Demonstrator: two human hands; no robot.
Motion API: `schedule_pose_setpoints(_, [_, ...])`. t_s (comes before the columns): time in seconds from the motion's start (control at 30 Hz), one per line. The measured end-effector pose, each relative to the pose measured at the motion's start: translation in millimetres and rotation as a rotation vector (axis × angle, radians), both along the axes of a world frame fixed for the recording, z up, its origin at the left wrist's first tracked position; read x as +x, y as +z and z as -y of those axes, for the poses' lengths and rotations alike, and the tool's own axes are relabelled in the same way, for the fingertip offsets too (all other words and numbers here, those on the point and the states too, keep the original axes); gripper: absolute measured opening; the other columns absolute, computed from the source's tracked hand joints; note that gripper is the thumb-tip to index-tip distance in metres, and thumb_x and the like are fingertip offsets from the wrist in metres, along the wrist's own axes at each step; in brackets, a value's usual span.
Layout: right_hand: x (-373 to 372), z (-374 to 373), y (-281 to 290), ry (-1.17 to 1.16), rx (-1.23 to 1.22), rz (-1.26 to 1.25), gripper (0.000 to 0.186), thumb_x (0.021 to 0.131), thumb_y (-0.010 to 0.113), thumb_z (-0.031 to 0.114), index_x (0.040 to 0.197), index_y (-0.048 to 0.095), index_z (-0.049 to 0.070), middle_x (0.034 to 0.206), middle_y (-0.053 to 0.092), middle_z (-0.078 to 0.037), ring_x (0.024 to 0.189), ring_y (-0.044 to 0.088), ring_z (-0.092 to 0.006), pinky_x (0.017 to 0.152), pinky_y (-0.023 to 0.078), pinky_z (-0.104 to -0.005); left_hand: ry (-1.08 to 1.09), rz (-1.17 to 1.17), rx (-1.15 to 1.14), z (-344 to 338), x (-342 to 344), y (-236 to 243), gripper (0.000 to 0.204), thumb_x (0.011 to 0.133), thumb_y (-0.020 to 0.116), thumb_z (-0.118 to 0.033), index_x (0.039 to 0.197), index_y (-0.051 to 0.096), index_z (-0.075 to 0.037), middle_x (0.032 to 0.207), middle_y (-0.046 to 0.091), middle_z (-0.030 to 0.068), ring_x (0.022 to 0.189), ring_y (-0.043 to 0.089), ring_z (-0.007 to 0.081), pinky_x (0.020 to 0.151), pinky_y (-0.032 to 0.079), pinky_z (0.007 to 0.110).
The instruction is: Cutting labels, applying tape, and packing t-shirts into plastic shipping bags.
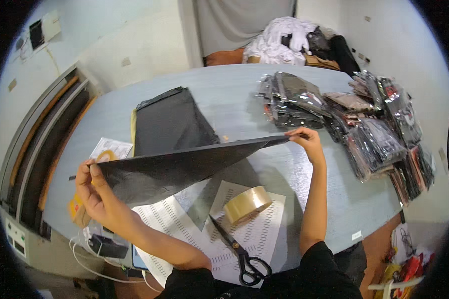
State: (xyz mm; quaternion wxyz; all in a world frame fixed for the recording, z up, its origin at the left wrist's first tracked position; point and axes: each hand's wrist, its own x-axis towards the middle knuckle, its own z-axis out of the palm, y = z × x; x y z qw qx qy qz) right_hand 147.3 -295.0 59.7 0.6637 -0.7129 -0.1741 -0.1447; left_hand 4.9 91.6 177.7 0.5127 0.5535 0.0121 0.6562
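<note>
Nearest you, lower centre of the frame: black-handled scissors lie on the printed sheets, blades pointing up and left, tip just beside the clear tan tape roll. Roll sits on the sheets too. Lower left, at the worktop's near edge: black box-shaped device with a white cable looping below it.

Middle of the frame: you've got the black plastic piece stretched between both hands, above the worktop, its upper edge rising to the right. Sheet or bag, can't tell. Your left hand, left of centre: thumb and fingers pinched on its left end. Your right hand, right of centre: thumb and fingertips pinched on its narrow right end. A yellow roll shows partly behind the left end, next to a white printed slip.

Beyond it, upper left of centre: black plastic stack flat on the worktop, yellow strip down its left side. Upper right: clear-wrapped packages heaped, dark contents mostly. Farthest, top of the frame past the worktop: white cloth pile in front of a grey curtain.
</note>
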Motion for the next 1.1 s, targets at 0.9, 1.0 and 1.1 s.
schedule_pose_setpoints(0.9, [-157.4,174.0,22.9,-0.722,0.170,0.004,0.023,0.087,0.057,0.025,0.077,0.058,0.004,0.066,0.054,0.003,0.058,0.047,-0.0034,0.053,0.035,-0.0198,-1.149,-0.463,-0.067,114.8,133.9,-71.1,0.015,0.093,0.049,-0.016,0.100,0.047,-0.003,0.096,0.052,0.0047,0.094,0.063,0.0236,0.071,0.052,0.025])
schedule_pose_setpoints(1.0, [-190.1,182.3,6.4,-0.825,0.094,-0.100,0.024,0.087,0.056,0.026,0.085,0.057,0.002,0.069,0.054,0.000,0.060,0.048,-0.0060,0.055,0.037,-0.0216,-1.281,-0.506,0.036,149.6,162.7,-54.3,0.017,0.093,0.047,-0.014,0.103,0.047,0.000,0.093,0.051,0.0057,0.100,0.060,0.0272,0.078,0.051,0.028])
schedule_pose_setpoints(1.1, [-242.5,207.2,-46.5,-0.948,0.232,-0.227,0.026,0.088,0.054,0.026,0.091,0.055,0.000,0.073,0.054,-0.004,0.068,0.051,-0.0120,0.062,0.041,-0.0269,-1.558,-0.782,0.053,223.9,187.9,-43.8,0.017,0.092,0.048,-0.014,0.102,0.046,-0.001,0.094,0.052,0.0092,0.092,0.063,0.0320,0.076,0.053,0.034])
